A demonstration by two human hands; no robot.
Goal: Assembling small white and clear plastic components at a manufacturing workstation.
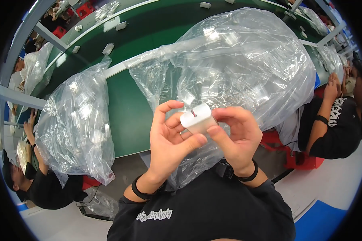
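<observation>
In front of my chest is a small white plastic block (198,119), like a charger housing. Its edges are rounded, and a small dark slot marks the end face turned up toward me. My right hand (239,134) grips its right side between thumb and fingers. From the other side, my left hand (167,134) has its thumb along the lower edge and bent fingers against the left side; the left index finger is raised off the block. Just beyond my hands lies a big clear plastic bag (249,52) with many clear and whitish pieces inside.
Another filled clear bag (78,124) sits to the left on the green table (126,116). A white rail (116,69) separates it from a green belt (149,30) carrying loose pieces. Co-workers sit close by on the left (48,180) and right (334,124). A red stool (305,160) stands at right.
</observation>
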